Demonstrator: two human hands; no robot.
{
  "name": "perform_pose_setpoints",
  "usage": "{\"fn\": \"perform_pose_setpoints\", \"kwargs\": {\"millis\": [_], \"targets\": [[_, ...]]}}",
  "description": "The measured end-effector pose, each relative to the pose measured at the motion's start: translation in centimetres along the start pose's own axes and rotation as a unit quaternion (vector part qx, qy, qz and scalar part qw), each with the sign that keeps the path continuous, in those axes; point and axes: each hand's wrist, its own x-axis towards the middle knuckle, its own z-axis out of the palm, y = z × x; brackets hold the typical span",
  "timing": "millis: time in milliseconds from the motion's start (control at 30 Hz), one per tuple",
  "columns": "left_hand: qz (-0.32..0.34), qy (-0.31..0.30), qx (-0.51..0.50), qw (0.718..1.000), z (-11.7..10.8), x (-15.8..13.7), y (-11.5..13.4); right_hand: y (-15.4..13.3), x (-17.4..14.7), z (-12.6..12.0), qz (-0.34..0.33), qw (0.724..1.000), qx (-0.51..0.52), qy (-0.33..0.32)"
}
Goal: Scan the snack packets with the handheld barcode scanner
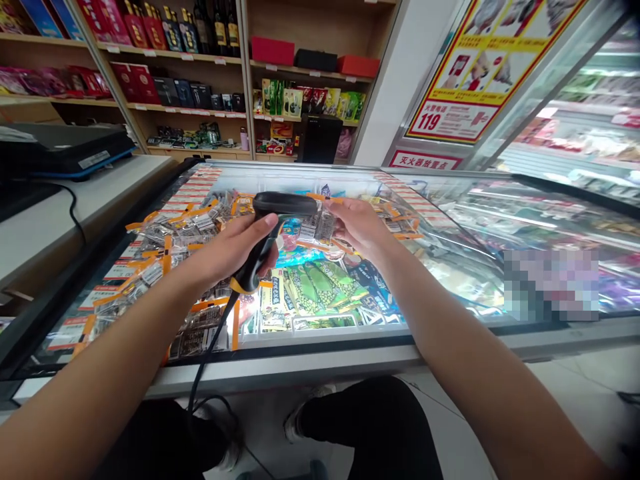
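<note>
One glass-topped freezer (300, 364), a packet heap (200, 223) on its left side.
Left fingers (267, 260) wrap a scanner (285, 201) above the freezer's middle; beside it, right fingers (345, 212) pinch a small packet (320, 228). The cord (201, 369), draping over the freezer's front edge, could snag and drag the heap.

Blk trousers (380, 420), lt-col. shoes (294, 425), both forearms (450, 333) bare.

A chest freezer (320, 363) with a glass top (387, 323) serves as the support. Clear, orange-edged packets (167, 257) lie heaped across its left part, down to the near edge. Others (403, 225) lie right of the middle, toward the far edge. Price labels (193, 190) line the left edge.
</note>
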Motion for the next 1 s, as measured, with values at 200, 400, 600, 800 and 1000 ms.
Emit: {"fn": "perform_pose_setpoints", "kwargs": {"millis": [200, 400, 600, 800, 1000], "targets": [[-0.021, -0.006, 0.024, 0.999, 0.5, -0.1, 0.3, -0.1, -0.1, 0.1, 0.052, 0.996, 0.066, -0.032], [-0.015, 0.004, 0.006, 1.000, 0.2, 0.0, -0.2, 0.0, -0.2, -0.1, 0.054, 0.997, 0.052, -0.029], [-0.023, -0.008, 0.013, 1.000, 0.2, -0.1, 0.1, -0.3, -0.3, 0.0, 0.052, 0.998, 0.040, -0.024], [-0.002, 0.021, -0.004, 1.000, -0.1, 0.2, -0.4, -0.9, 0.6, -3.0, -0.036, 0.992, 0.013, 0.122], [-0.003, 0.041, -0.015, 0.999, -0.9, 0.6, -1.2, 0.6, 2.0, -8.2, -0.185, 0.928, -0.246, 0.210]]}}
